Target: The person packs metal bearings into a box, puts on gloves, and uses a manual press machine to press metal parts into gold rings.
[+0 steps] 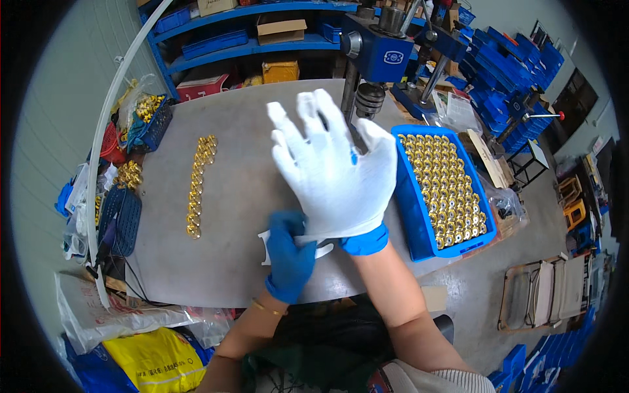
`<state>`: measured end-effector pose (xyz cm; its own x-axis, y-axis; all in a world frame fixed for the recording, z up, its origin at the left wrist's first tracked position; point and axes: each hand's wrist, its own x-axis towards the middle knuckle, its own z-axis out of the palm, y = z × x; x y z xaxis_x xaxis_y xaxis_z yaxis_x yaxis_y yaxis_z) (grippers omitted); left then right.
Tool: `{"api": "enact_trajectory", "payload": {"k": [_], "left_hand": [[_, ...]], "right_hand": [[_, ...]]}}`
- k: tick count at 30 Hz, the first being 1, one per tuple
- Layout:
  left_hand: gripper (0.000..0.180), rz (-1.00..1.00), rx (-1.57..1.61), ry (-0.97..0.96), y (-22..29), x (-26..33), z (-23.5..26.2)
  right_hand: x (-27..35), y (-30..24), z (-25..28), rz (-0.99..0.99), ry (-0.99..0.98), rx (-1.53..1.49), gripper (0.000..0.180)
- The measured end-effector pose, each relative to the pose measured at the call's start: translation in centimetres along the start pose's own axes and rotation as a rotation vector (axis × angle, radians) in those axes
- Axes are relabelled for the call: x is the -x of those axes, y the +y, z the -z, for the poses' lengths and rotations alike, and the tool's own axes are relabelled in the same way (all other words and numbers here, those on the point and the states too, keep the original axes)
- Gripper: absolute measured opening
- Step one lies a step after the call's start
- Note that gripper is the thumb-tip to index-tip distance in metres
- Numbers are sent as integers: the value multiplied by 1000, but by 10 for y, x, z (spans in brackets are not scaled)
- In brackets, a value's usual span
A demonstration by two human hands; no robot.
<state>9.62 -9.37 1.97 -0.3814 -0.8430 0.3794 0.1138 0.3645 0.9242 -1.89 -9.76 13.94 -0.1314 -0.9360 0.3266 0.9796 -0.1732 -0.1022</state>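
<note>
"Over the worktop [242, 111], what might go wrong with that white glove [337, 203]?"

"Pulled too hard, its cuff [347, 230] could tear, I think, or slip from my left hand [289, 259]. A careless sweep of my right hand [333, 173] could knock the blue bin [409, 219] of gold fittings [445, 190] just to the right."

"And your fingers?"

"My right ones are spread wide inside the white glove, gripping nothing. My left ones look closed on its near end, at the cuff, though blur hides the exact pinch. Well apart, on the left, lies a row of fittings [195, 190]."
</note>
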Motion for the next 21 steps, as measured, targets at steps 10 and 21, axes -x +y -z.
{"api": "enact_trajectory", "payload": {"k": [10,21], "left_hand": [[42,-335,-244,-540,-30,-17,-9],[36,-714,-464,-90,54,-24,7]], "right_hand": [[14,-2,-7,-223,-373,34,74],[-9,-4,57,199,-6,1604,40]]}}
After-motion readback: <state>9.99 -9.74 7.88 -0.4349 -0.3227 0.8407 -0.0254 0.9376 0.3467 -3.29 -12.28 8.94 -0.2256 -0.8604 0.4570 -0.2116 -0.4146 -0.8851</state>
